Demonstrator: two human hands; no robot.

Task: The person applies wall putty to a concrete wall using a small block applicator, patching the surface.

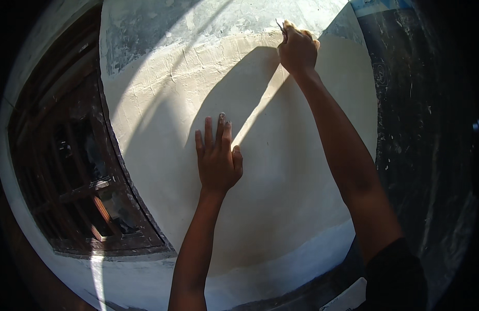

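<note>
My left hand (218, 163) lies against the smooth cream plaster of the wall (281, 207), its fingers stretched out and holding nothing. Higher up and to the right, my right hand (300, 54) is closed at the border between the cream plaster and a rougher grey band (138, 44). A thin, dark-edged tool (280, 26) sticks out to the left of its fingers. Most of that tool is hidden in my grip, so its kind does not show. Ridges and cracks mark the sunlit plaster just under the grey band.
A dark wooden window frame (76, 194) with panes is set into the wall at the left. Along the right runs a dark, stained surface (415, 129). A pale object (351, 296) shows at the lower edge beside my black sleeve (397, 277). Shadows cross the wall.
</note>
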